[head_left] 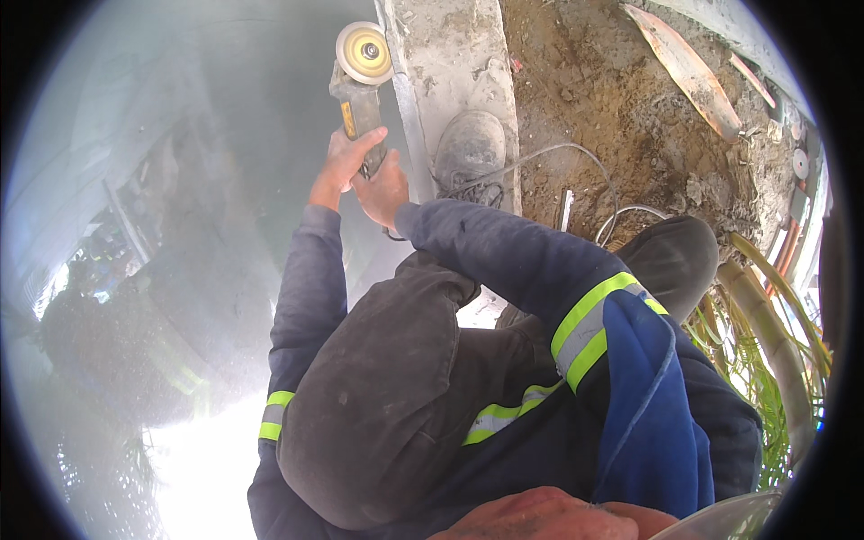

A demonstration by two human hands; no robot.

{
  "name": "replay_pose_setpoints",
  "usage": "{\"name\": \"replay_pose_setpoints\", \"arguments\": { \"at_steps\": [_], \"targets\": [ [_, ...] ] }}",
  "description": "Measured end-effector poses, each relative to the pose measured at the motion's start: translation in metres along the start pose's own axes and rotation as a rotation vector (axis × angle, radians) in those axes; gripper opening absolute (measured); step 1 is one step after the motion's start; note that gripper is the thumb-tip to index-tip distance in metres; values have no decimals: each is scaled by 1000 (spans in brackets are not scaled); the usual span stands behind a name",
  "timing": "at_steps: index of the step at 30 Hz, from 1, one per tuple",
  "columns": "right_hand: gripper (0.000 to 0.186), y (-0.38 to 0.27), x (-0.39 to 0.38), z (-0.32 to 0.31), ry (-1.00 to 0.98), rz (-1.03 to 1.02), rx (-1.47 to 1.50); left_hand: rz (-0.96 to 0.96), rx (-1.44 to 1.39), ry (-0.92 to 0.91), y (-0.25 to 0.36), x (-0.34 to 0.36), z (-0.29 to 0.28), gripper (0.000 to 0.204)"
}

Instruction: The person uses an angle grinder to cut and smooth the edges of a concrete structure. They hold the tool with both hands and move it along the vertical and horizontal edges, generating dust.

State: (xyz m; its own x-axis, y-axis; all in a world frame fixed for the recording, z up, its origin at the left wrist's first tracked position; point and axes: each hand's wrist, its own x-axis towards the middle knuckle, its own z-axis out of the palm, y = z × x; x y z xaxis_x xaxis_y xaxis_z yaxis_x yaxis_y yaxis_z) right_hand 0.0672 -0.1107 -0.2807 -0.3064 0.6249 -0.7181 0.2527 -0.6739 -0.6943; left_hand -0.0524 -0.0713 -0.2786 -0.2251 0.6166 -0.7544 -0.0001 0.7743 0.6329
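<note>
An angle grinder points away from me at the upper middle, with a pale round disc at its far end. The disc meets the left edge of a grey concrete ledge. My left hand is wrapped around the grinder's body from the left, thumb across the top. Just behind it, my right hand is closed around the rear handle. A dark cord hangs below the right hand. Pale dust blurs the area left of the grinder.
My dusty shoe rests on the ledge, a cable looping beside it over brown soil. A long board lies at upper right. Plant stems stand at right. Haze hides most of the left side.
</note>
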Motion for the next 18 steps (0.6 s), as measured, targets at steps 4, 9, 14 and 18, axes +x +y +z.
{"name": "replay_pose_setpoints", "arguments": {
  "at_steps": [4,9,14,18],
  "targets": [
    [56,0,3,-2,-3,1,18,4,2,-5,2,3,2,59],
    [57,-3,5,-3,0,10,14,4,12,9,0,9,1,58],
    [59,-1,11,-3,5,-5,20,12,26,5,5,11,3,58],
    [60,-6,10,-6,-9,27,38,18,32,-5,3,16,2,53]
  ]
}}
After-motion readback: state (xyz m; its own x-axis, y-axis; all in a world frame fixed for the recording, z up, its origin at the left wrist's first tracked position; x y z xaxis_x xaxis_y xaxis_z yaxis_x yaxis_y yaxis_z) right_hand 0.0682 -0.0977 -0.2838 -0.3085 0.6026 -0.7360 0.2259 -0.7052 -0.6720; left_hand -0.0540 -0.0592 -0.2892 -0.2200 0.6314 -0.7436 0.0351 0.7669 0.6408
